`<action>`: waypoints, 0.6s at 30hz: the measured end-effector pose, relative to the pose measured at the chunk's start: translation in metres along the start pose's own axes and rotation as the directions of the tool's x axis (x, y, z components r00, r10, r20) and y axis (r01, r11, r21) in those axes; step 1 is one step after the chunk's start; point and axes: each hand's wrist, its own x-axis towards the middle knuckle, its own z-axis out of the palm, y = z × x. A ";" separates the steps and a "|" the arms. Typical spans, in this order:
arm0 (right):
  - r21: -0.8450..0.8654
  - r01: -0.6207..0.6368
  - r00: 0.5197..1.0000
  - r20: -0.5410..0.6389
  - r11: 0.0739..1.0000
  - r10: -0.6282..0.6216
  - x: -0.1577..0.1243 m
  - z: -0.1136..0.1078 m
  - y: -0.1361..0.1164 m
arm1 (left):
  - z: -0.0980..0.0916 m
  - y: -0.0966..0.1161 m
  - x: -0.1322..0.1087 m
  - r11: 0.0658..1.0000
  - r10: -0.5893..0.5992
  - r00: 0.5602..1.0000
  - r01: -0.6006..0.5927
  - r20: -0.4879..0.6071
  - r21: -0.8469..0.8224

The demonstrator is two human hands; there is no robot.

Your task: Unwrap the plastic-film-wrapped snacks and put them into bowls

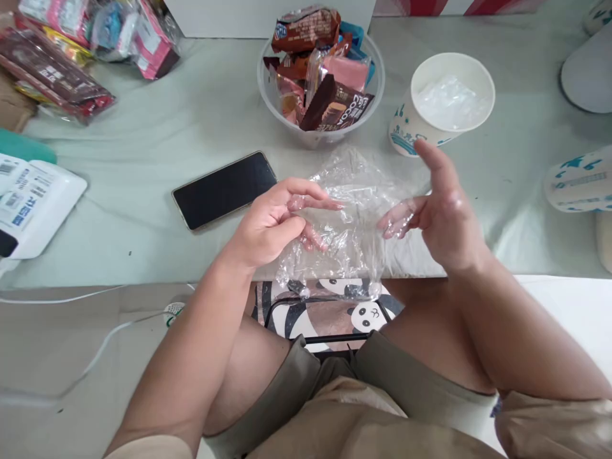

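A crumpled, clear plastic bag (351,217) spreads between my hands, its near part hanging over the table's front edge. My left hand (282,220) is at its left side, fingers stretched out and apart, with some fingertips behind or inside the film. On the other side, my right hand (442,220) has its thumb raised and its fingers spread. Film covers those right fingertips. Neither hand visibly pinches the plastic, though the film hides part of the contact. A black smartphone (224,190) lies just beyond my left hand.
Beyond the bag stands a clear plastic bowl (265,86) of wrapped snacks. Right of it, a paper tub (406,127) holds crumpled clear plastic. Snack packs (52,70) lie at the far left, near a white device (57,197). Another paper tub (581,182) is at the right.
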 end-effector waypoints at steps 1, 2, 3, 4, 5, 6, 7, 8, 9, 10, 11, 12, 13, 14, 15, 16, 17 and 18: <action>0.055 -0.033 0.997 0.074 0.998 0.029 0.000 0.001 0.002 | 0.002 -0.001 0.000 0.999 0.031 0.999 -0.031 -0.009 0.024; 0.095 -0.057 0.991 0.124 0.994 0.045 0.000 0.003 0.003 | 0.004 -0.001 0.000 0.997 0.054 0.999 -0.054 -0.003 0.046; 0.124 -0.066 0.988 0.147 0.990 0.047 0.000 0.004 0.003 | 0.006 -0.001 0.000 0.996 0.070 0.997 -0.071 0.011 0.061; 0.139 -0.066 0.988 0.148 0.988 0.045 0.000 0.006 0.001 | 0.009 -0.002 -0.001 0.995 0.074 0.997 -0.076 0.029 0.069; 0.146 -0.056 0.991 0.130 0.988 0.037 0.000 0.008 -0.001 | 0.010 -0.002 -0.002 0.995 0.068 0.996 -0.072 0.052 0.069; 0.146 -0.037 0.995 0.099 0.989 0.023 0.000 0.009 -0.004 | 0.012 -0.003 -0.004 0.997 0.051 0.995 -0.056 0.082 0.061; 0.143 -0.012 0.998 0.063 0.990 0.003 0.000 0.011 -0.008 | 0.012 -0.003 -0.005 0.998 0.026 0.992 -0.031 0.123 0.045; 0.140 0.016 0.999 0.027 0.990 -0.021 -0.001 0.013 -0.011 | 0.012 -0.003 -0.006 1.000 -0.004 0.985 -0.001 0.174 0.024; 0.138 0.048 0.999 -0.005 0.989 -0.047 -0.002 0.014 -0.014 | 0.012 -0.003 -0.006 0.999 -0.036 0.973 0.037 0.228 0.001; 0.130 0.070 0.997 -0.030 0.989 -0.066 -0.003 0.015 -0.017 | 0.011 -0.003 -0.006 0.997 -0.063 0.960 0.071 0.271 -0.022; 0.115 0.086 0.996 -0.042 0.990 -0.081 -0.004 0.017 -0.020 | 0.010 -0.003 -0.005 0.995 -0.073 0.952 0.091 0.296 -0.049; 0.092 0.095 0.995 -0.040 0.991 -0.092 -0.004 0.018 -0.022 | 0.009 -0.003 -0.003 0.992 -0.072 0.951 0.098 0.300 -0.074; 0.059 0.100 0.995 -0.028 0.993 -0.098 -0.005 0.019 -0.023 | 0.009 -0.003 -0.002 0.992 -0.064 0.955 0.094 0.290 -0.089; 0.018 0.101 0.995 -0.015 0.995 -0.101 -0.005 0.021 -0.024 | 0.009 -0.003 0.000 0.992 -0.057 0.964 0.083 0.260 -0.090; -0.027 0.100 0.995 -0.012 0.995 -0.101 -0.005 0.022 -0.024 | 0.010 -0.004 0.002 0.995 -0.050 0.976 0.068 0.213 -0.078; -0.072 0.100 0.994 -0.026 0.992 -0.102 -0.005 0.024 -0.024 | 0.011 -0.005 0.004 0.997 -0.039 0.987 0.049 0.155 -0.059; -0.108 0.100 0.993 -0.052 0.989 -0.106 -0.004 0.025 -0.022 | 0.012 -0.007 0.006 0.999 -0.029 0.996 0.032 0.090 -0.034; -0.135 0.097 0.991 -0.082 0.986 -0.108 -0.003 0.026 -0.020 | 0.014 -0.008 0.007 1.000 -0.012 1.000 0.012 0.021 -0.008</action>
